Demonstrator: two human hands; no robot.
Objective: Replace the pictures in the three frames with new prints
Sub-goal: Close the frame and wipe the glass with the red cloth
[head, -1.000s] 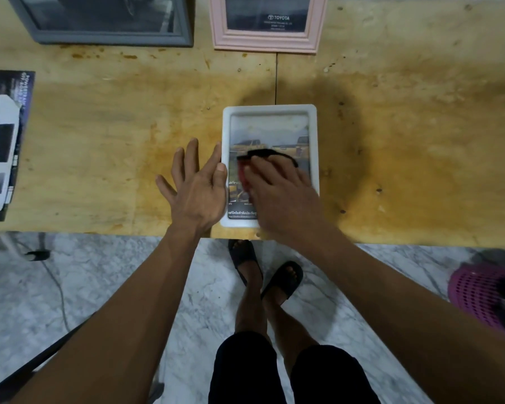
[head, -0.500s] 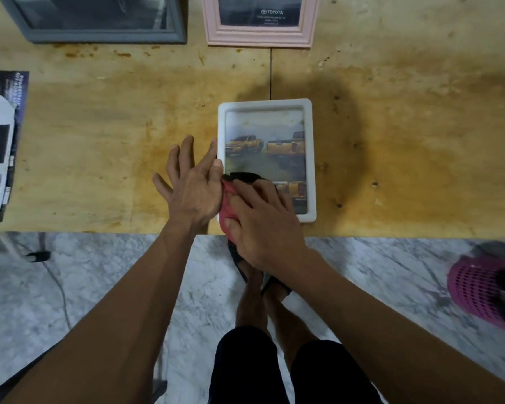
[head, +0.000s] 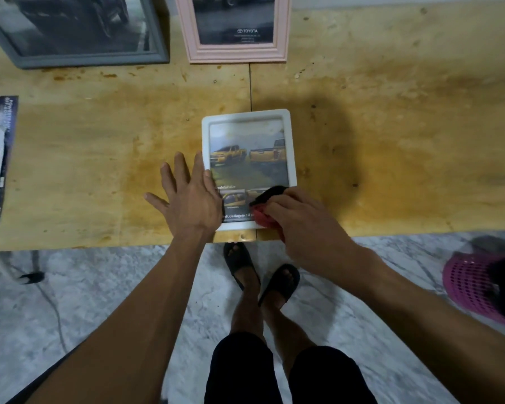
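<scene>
Plywood counter (head: 391, 126) carries grey frame (head: 85, 58) and pink frame (head: 236, 53), both filled, far beyond the hands. White frame (head: 292, 147) lies between them: left hand (head: 190, 196) spread flat, steadying its edge; right hand (head: 301, 220) grips a cloth (head: 263, 211), wiping. Replacement seems nearly finished.

- Pretty dim in here, warm yellowish cast over the table (head: 391, 118).
- Light seems to come from overhead and behind the person: a big soft round shadow sits on the table around the white frame (head: 289, 141).
- Faint hazy glare on the upper part of the frame's glass, which washes out the print a bit.
- Wide-angle bend: the table edge curves, and the grey frame (head: 79, 58) at the top left leans.
- The pink basket (head: 473, 290) at the right edge looks smeared and soft.
- The floor (head: 99, 287) is muddy and low in detail.
</scene>
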